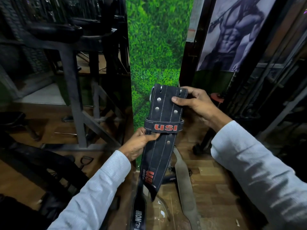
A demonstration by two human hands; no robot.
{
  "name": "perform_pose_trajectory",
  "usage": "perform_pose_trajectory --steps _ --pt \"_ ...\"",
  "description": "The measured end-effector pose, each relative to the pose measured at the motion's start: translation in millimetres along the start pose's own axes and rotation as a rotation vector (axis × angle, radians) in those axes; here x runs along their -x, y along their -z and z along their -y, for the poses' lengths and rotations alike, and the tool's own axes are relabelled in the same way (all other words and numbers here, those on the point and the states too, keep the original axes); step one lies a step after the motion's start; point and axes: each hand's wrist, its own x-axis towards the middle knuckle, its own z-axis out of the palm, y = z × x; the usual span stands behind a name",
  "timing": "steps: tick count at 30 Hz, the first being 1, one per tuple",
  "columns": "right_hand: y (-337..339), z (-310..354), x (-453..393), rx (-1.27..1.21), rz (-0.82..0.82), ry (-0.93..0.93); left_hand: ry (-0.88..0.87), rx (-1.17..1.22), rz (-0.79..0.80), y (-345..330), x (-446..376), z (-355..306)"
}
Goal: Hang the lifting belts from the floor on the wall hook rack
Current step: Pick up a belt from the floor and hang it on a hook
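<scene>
Two hands, one belt: the black suede belt point(163, 112) is held up off the floor in front of the grass-print panel point(156, 47), folded over at its top end.
Left hand point(141, 141): closed on the belt's left edge just under the keeper loop point(163, 126), thumb laid across the front face, fingers wrapped out of sight behind.
Right hand point(194, 103): clamped on the top right corner, thumb pressed flat on the front beside the rivets, fingers curled over the fold.
Buckle point(152, 95): a sliver of metal is seen at the top left corner, diagonally above the left hand and across the belt's width from the right thumb.
Tail of the belt: hanging free below the left hand, its tapered tip dangling just above the floor clutter.
Step in hand, as judged: the belt is being squared up and readied for hanging; no hook rack can be made out in view.
Doing it well: the buckle end should be kept uppermost and the fold kept pinched, so that a loop or the buckle frame can be dropped over a hook; the tail should be lifted clear so nothing below is snagged.
Left to do: a second black belt point(138, 211) and a grey strap point(184, 181) are lying on the wooden floor point(214, 183), below both hands.
</scene>
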Motion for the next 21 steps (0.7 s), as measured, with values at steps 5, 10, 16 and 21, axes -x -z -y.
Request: perform_pose_trajectory --steps 5,10,16,21 --pt "-17 11 -6 0.158 -0.083 0.407 -0.025 0.025 0.020 3 1 -7" --pt "-24 29 -9 -0.031 0.064 0.304 -0.031 0.029 0.020 14 5 -18" --pt "-42 59 -29 0.050 0.072 -0.105 -0.074 -0.029 0.081 25 9 -31" --pt "-45 83 -41 0.179 0.315 -0.229 -0.096 -0.023 0.070 34 6 -39"
